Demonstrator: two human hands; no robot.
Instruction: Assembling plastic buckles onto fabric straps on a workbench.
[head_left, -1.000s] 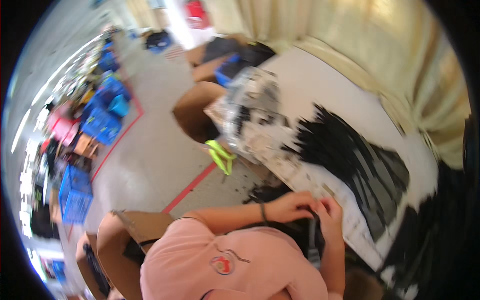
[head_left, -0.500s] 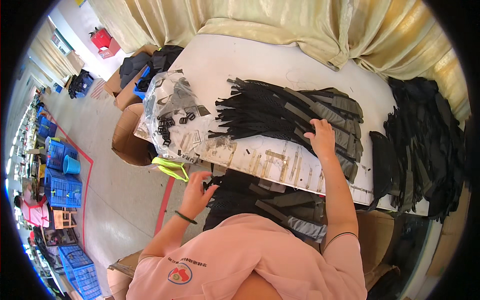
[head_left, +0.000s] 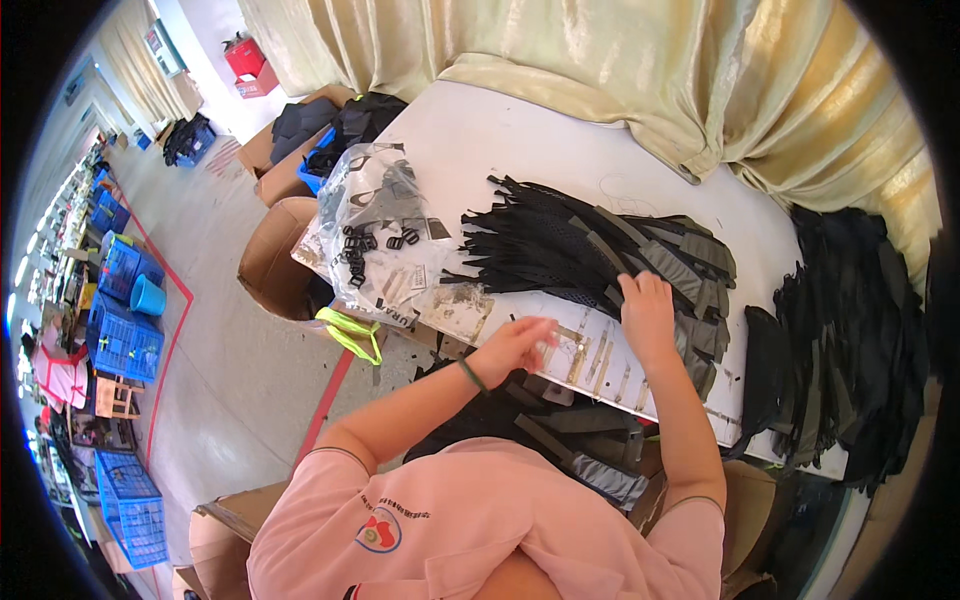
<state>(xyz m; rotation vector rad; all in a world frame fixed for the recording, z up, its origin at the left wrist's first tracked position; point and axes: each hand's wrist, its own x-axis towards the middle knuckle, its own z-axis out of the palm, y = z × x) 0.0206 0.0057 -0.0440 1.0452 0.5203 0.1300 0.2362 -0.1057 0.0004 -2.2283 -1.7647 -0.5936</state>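
Note:
A fanned pile of black mesh straps with grey webbing ends [head_left: 560, 245] lies on the white table. My right hand [head_left: 650, 312] is at the pile's near edge, its bent fingers closed on a black strap; the thumb is mostly hidden. Just off the table's front edge hovers my left hand [head_left: 512, 350], fingers half curled and apart, tips blurred, with nothing visible in it. To the left, a clear plastic bag [head_left: 372, 185] lies with black plastic buckles [head_left: 358, 250] on it. Below the table edge, more black and grey straps [head_left: 570, 435] lie near my body.
The white table [head_left: 480, 125] has worn tape marks along its front edge. A heap of black straps [head_left: 840, 310] covers its right end. Cardboard boxes [head_left: 275, 255] stand at the left, with a neon yellow strip [head_left: 350, 330] hanging beside one. Curtains [head_left: 560, 50] drape behind.
My left hand has moved right and forward, toward the table's front edge. My right hand stays at the pile, its fingers drawn closer together. The view has shifted slightly.

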